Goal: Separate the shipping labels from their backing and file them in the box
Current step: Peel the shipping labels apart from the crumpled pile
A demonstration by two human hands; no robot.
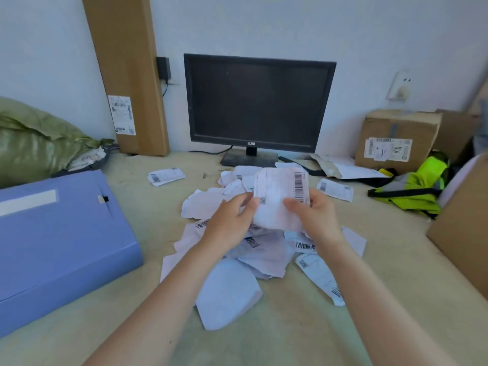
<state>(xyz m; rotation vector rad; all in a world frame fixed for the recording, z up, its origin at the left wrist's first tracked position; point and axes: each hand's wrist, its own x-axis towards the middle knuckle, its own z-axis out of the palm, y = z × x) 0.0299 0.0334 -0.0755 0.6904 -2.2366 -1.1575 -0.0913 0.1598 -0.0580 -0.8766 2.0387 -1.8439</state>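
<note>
A white shipping label (281,187) with a barcode on its right side is held up above a loose pile of labels and backing sheets (264,249) in the middle of the table. My left hand (232,220) pinches its lower left corner. My right hand (317,215) grips its lower right edge, thumb on the front. A closed blue file box (58,233) lies flat at the left. Single labels lie apart at the back left (166,176), back right (334,189) and front right (320,277).
A dark monitor (257,104) stands behind the pile. A cardboard box (396,140) and a yellow-green vest (414,186) are at the right, another cardboard edge (464,233) at far right. A green sack (39,138) and tall carton (126,75) stand back left.
</note>
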